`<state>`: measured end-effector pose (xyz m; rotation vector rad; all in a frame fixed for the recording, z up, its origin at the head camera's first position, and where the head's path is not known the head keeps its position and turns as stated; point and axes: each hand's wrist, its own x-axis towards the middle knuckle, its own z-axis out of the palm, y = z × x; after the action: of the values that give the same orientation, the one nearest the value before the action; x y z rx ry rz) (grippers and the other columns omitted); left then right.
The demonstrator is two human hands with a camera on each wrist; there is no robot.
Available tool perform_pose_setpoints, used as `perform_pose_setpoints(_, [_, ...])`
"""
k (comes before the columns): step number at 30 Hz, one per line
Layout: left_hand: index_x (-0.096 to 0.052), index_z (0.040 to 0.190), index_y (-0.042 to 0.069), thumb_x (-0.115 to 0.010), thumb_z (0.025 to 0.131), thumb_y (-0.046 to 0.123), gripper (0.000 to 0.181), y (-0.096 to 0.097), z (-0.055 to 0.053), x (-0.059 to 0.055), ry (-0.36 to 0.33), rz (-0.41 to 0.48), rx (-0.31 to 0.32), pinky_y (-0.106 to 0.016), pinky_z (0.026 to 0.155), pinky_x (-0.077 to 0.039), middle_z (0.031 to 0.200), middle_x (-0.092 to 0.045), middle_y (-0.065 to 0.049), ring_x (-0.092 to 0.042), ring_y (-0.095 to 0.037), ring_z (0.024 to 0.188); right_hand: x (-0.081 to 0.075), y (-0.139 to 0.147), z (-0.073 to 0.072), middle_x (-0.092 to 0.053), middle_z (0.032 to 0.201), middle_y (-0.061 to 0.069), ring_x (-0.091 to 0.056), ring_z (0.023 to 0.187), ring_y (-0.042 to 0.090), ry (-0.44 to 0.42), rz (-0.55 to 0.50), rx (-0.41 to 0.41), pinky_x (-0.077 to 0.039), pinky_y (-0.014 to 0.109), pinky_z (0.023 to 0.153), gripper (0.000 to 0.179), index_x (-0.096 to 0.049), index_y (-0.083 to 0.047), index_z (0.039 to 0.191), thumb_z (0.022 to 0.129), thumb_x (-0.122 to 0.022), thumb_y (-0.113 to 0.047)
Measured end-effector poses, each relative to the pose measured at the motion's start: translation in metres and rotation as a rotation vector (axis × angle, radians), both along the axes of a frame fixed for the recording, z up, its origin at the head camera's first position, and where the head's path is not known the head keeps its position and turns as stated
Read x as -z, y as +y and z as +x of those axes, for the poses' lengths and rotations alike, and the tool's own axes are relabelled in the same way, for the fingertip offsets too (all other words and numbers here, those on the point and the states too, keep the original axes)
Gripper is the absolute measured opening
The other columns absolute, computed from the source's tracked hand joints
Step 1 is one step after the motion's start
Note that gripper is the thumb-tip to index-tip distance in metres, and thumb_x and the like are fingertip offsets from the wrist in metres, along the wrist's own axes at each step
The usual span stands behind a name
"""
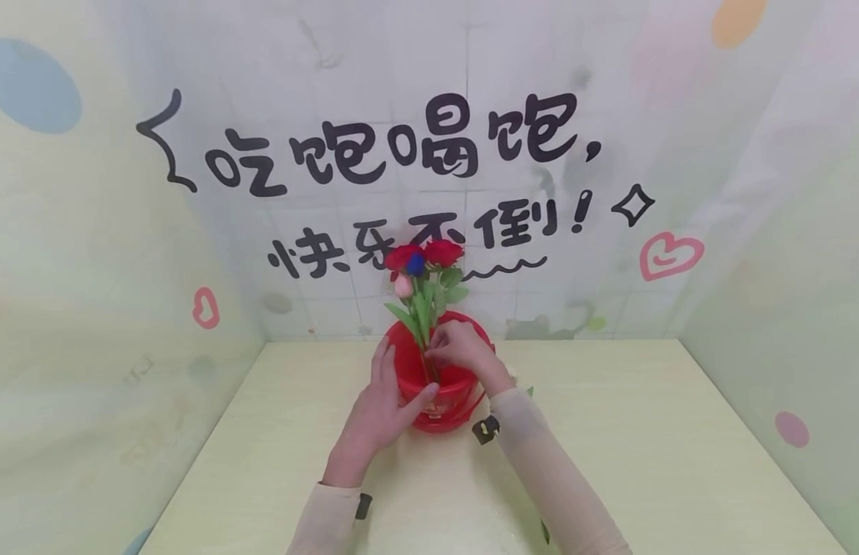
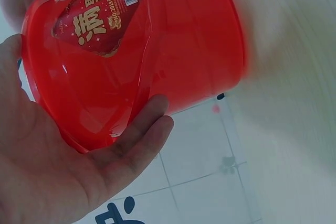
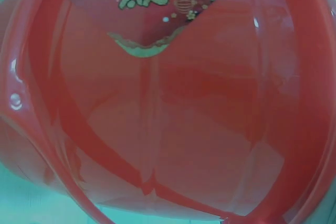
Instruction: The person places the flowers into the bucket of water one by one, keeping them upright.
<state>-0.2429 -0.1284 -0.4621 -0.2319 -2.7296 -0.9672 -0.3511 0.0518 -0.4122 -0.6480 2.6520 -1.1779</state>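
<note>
A red plastic bucket (image 1: 446, 412) stands upright on the table, its label showing in the left wrist view. My left hand (image 1: 380, 405) holds it at the left side, fingers curving along the outer wall (image 2: 197, 35) and thumb at the front rim. Over the bucket's mouth, my right hand (image 1: 460, 347) pinches the stems of artificial flowers. Red roses (image 1: 444, 253), a blue bloom (image 1: 415, 264) and a pink bud (image 1: 403, 287) rise above the rim among green leaves (image 1: 453, 294). The right wrist view shows the bucket wall (image 3: 210, 93) up close; the right hand is out of that view.
The pale table (image 1: 609, 439) meets a printed backdrop (image 1: 374, 69) behind the bucket. A green leaf tip (image 1: 530, 391) shows beside the right forearm, and another dark green leaf (image 1: 545, 532) lies near the front, partly covered by the sleeve (image 1: 554, 470).
</note>
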Motion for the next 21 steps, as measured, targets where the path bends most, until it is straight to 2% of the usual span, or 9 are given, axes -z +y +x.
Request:
perform_pose_setpoints(5, [-0.007, 0.17, 0.017, -0.065, 0.088, 0.078, 0.118, 0.0009, 0.0004, -0.0009, 0.004, 0.008, 0.003, -0.049, 0.085, -0.064, 0.172, -0.019, -0.005, -0.058, -0.033, 0.133, -0.0002, -0.0009, 0.0018, -0.076, 0.087, 0.006, -0.075, 0.08, 0.019, -0.003, 0.017, 0.011, -0.064, 0.035, 0.082, 0.01, -0.079, -0.004, 0.099, 0.094, -0.081, -0.011])
perform_pose_setpoints(21, [-0.007, 0.17, 0.017, -0.068, 0.088, 0.075, 0.118, 0.0005, 0.0017, -0.0036, -0.006, 0.01, 0.01, -0.05, 0.086, -0.063, 0.172, -0.018, -0.004, -0.055, -0.033, 0.137, 0.0015, -0.0028, 0.0048, -0.075, 0.09, 0.004, -0.072, 0.085, 0.02, 0.069, 0.063, 0.058, -0.063, 0.036, 0.086, 0.013, -0.077, -0.007, 0.099, 0.092, -0.084, -0.015])
